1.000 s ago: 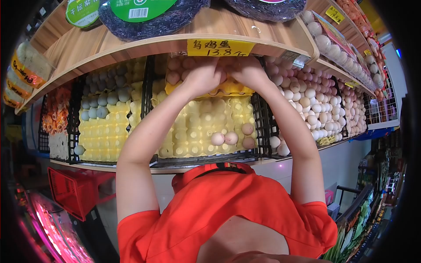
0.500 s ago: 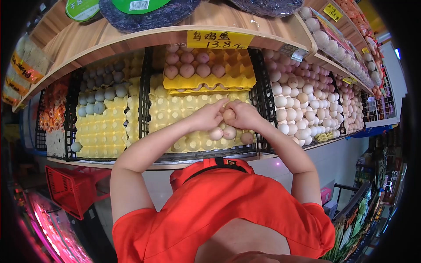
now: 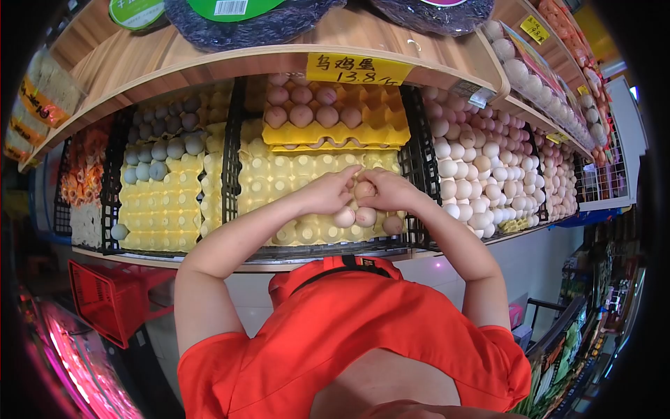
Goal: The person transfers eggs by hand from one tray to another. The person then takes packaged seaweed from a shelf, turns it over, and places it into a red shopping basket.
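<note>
Your forearms angle inward over the pale yellow tray, elbows bent outward. Your right hand pinches an egg between thumb and fingers, above the tray's right half. Your left hand curls just beside it; its grip cannot be told. Two loose eggs lie toward the tray's front edge. Stacked amber trays occupy the back edge, beneath a wooden shelf. A red basket stands below, at left.

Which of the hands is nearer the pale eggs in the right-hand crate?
Right. The right hand is left of the pale eggs, across the black crate wall; the left hand is farther left, beyond the held egg.
</note>
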A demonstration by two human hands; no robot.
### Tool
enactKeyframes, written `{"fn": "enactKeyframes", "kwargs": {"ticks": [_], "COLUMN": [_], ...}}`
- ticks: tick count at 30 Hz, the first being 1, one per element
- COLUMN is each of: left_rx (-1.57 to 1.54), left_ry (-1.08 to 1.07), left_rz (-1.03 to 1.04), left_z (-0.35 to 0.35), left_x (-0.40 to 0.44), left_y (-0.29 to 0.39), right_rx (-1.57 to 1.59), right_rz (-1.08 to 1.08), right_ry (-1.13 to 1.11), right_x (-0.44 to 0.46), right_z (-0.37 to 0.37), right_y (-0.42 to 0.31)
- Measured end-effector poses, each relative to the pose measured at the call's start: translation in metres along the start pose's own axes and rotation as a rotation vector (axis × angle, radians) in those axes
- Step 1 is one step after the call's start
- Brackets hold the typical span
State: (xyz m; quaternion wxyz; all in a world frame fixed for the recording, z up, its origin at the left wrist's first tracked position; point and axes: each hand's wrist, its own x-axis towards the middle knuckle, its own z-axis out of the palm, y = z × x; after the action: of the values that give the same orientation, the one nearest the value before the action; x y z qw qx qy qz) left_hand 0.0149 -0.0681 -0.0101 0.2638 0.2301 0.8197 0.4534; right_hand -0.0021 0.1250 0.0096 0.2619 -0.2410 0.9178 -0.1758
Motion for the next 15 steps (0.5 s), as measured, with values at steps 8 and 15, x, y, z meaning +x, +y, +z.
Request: {"fn": "enactKeyframes", "kwargs": {"ticks": [8,15], "left_rx": [0.029,0.004], "left_ry": [-0.047,0.142], "left_rz": [-0.030,0.129], "left_z": [0.001,-0.028], "left_x": [-0.001,0.001], "left_y": [-0.008,0.010], "right_rx": [0.050,0.082], "right_rz": [-0.072,-0.091], "right_ry": [0.011,0.114], "right_x": [0.000,0.002], "right_z": [0.006,-0.047], "right_y": [0.008,-0.004]}}
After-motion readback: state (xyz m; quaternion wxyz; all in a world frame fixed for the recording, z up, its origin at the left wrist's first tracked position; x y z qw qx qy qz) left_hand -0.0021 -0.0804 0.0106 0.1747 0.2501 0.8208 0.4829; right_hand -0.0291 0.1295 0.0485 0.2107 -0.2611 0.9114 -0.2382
